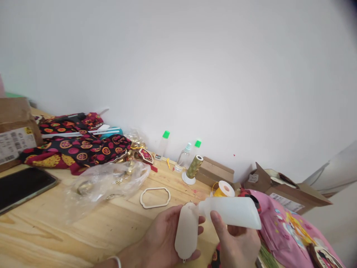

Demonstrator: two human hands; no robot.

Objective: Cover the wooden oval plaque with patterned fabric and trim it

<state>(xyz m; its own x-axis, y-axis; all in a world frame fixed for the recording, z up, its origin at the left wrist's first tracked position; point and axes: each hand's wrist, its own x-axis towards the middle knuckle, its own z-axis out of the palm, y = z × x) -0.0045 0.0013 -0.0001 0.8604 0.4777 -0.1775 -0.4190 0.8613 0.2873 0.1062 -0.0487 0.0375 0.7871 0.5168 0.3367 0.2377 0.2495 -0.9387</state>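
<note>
My left hand (pixel 161 235) cradles a flat, pale wooden plaque (pixel 186 235) with scalloped ends and a small loop at each end. Its fingers wrap behind the plaque, their tips showing at its right edge. My right hand (pixel 238 243) grips a translucent white squeeze bottle (pixel 234 210), which lies almost level. The bottle's nozzle points left at the top end of the plaque; whether they touch I cannot tell. Just beyond my left hand, a thin wooden frame (pixel 155 188) with a scalloped outline lies on the table.
Behind stand a spool of olive thread (pixel 194 167), a clear bottle (pixel 183 159) and a yellow cord roll (pixel 224 190). Left are a plastic bag (pixel 106 180), patterned cloth (pixel 83 149), a phone (pixel 25 186) and a carton (pixel 16 130). Pink fabric (pixel 284 219) and an open box (pixel 284 186) lie right.
</note>
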